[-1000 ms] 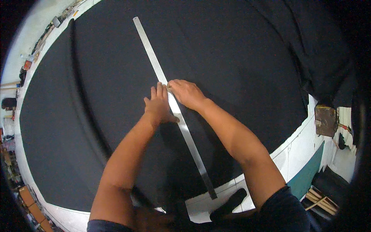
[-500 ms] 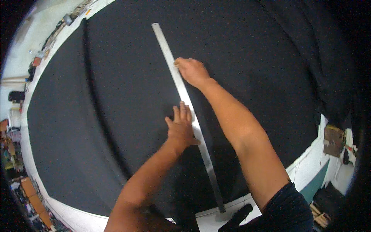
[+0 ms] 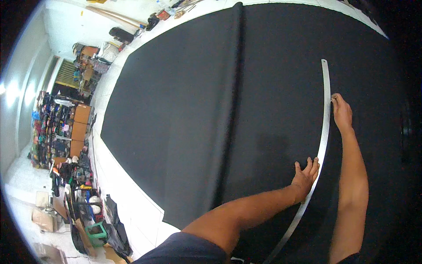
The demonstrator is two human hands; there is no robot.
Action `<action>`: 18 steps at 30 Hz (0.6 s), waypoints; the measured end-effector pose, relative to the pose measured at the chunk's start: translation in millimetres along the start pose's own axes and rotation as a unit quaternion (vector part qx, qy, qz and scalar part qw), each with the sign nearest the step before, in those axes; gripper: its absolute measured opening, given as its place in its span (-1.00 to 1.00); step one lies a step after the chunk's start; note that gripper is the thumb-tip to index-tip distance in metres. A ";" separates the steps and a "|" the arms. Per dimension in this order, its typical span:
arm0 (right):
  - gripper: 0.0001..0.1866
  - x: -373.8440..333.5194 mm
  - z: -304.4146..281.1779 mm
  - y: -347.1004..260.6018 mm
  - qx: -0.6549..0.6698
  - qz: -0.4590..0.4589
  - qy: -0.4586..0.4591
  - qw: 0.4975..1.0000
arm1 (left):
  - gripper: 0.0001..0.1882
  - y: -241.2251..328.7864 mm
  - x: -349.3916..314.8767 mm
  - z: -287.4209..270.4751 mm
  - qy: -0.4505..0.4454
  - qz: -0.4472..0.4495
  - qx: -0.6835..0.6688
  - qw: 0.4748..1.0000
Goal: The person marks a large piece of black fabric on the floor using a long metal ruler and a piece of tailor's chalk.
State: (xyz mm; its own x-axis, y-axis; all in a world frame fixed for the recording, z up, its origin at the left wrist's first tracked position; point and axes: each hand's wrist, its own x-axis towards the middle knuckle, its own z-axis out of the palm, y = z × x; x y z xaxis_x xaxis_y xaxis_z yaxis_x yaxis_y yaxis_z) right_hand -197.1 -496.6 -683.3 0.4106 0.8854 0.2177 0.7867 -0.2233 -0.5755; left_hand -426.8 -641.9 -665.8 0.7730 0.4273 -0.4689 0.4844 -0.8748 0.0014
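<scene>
A long metal ruler (image 3: 325, 127) lies on a wide sheet of black cloth (image 3: 176, 110), running away from me on the right side. My left hand (image 3: 304, 181) rests against its left edge with the fingers spread, and the wrist end touches the metal. Farther up, on the other side of the ruler, my right hand (image 3: 343, 115) is closed in a pinch at its right edge. Whatever sits between those fingertips is too small to make out. Near my body the ruler's near end runs out of view at the lower edge.
A raised fold (image 3: 234, 97) crosses the cloth left of the ruler. White table surface (image 3: 127, 176) shows round the cloth's edge. Beyond on the left stand loaded shelves (image 3: 55, 127), orange-brown boxes (image 3: 81, 123), a green stool (image 3: 96, 231) and bags.
The view has swung left, so ruler and hands appear farther right and more of the room shows. Both hands keep about the same places along the ruler.
</scene>
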 end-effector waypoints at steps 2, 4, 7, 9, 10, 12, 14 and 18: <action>-0.85 -5.6 -4.1 6.1 0.000 -0.012 -0.003 1.000 | 0.45 1.3 4.2 -7.2 -0.014 0.007 -0.007 1.000; -0.86 -16.7 -7.7 7.8 -0.046 -0.062 0.003 0.997 | 0.47 2.9 6.3 -6.5 -0.013 0.008 -0.003 1.000; -0.88 -42.6 -20.3 2.8 -0.076 -0.084 -0.039 0.993 | 0.49 3.7 7.8 -5.1 -0.001 0.006 -0.002 1.000; -0.89 -64.3 -30.1 -0.1 -0.068 -0.096 -0.044 0.992 | 0.50 4.7 8.2 -7.0 0.006 0.007 -0.009 1.000; -0.90 -76.2 -34.2 -1.7 -0.058 -0.108 -0.050 0.991 | 0.50 3.4 6.3 -12.6 0.004 0.010 -0.015 1.000; -0.90 -105.7 -43.4 -9.7 -0.056 -0.101 -0.051 0.992 | 0.51 1.2 3.4 -17.5 0.005 0.013 -0.021 1.000; -0.89 -140.8 -49.3 -10.5 -0.014 -0.084 -0.072 0.994 | 0.52 1.4 3.4 -13.0 0.011 0.012 -0.023 1.000; -0.89 -219.6 -62.0 -25.4 -0.038 -0.085 -0.134 0.987 | 0.53 -1.5 -0.4 -5.4 0.021 0.008 -0.031 0.999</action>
State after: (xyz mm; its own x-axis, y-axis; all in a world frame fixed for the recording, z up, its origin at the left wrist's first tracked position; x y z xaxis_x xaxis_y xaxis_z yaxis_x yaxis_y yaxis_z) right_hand -278.7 -710.7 -667.6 0.1415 0.9865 0.0829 0.8704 -0.0840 -0.4851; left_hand -425.6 -639.5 -660.8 0.7967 0.4239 -0.4309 0.4958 -0.8661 0.0646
